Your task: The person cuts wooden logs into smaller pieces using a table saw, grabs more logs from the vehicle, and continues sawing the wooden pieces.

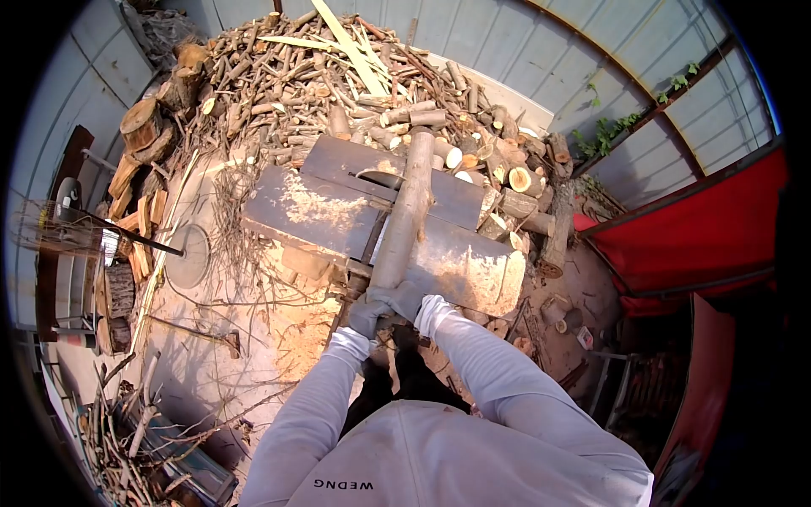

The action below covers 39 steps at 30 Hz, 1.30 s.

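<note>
A long log [405, 211] lies lengthwise over the metal saw table [469, 245], its near end towards me. My left hand [368, 314], in a grey glove, grips that near end from the left. My right hand [404, 299], gloved too, is closed over the top of the same end, touching the left hand. Just left of the log's far half, a round saw blade [382, 178] sticks up through the table. Sawdust [321, 203] covers part of the table's left side. The undersides of both hands are hidden.
A big heap of cut branches [279, 93] rises behind the table, with short logs [519, 180] at its right. Thick stumps [142, 125] stand at left. An upright fan [68, 198] and loose sticks [127, 435] are nearer. A red sheet [693, 228] hangs at right.
</note>
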Available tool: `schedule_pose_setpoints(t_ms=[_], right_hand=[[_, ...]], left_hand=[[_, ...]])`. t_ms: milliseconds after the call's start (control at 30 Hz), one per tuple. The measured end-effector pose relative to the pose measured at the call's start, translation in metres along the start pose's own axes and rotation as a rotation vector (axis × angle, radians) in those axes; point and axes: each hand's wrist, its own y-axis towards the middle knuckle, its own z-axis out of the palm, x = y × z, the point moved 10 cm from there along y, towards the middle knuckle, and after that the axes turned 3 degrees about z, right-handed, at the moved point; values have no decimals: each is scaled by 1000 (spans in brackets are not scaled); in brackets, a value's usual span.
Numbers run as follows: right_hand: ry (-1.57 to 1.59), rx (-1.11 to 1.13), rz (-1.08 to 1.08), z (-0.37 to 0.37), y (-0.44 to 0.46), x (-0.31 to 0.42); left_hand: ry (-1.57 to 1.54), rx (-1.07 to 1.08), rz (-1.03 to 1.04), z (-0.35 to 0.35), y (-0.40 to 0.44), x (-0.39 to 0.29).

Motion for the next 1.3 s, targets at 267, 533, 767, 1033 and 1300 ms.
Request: schedule_pose_setpoints(t_ms=[267, 533, 767, 1033, 1300], right_hand=[[49, 75, 106, -7, 6, 6], [-115, -45, -29, -9, 11, 12], [150, -325, 27, 2, -19, -15], [1009, -294, 475, -13, -90, -41], [1563, -460, 664, -3, -150, -40]], left_hand=[[-232, -39, -110, -7, 3, -10], [-815, -146, -562, 5, -6, 16], [-778, 32, -578, 23, 7, -7], [-1005, 91, -635, 98, -8, -20], [-1479, 280, -808, 155, -48, -53]])
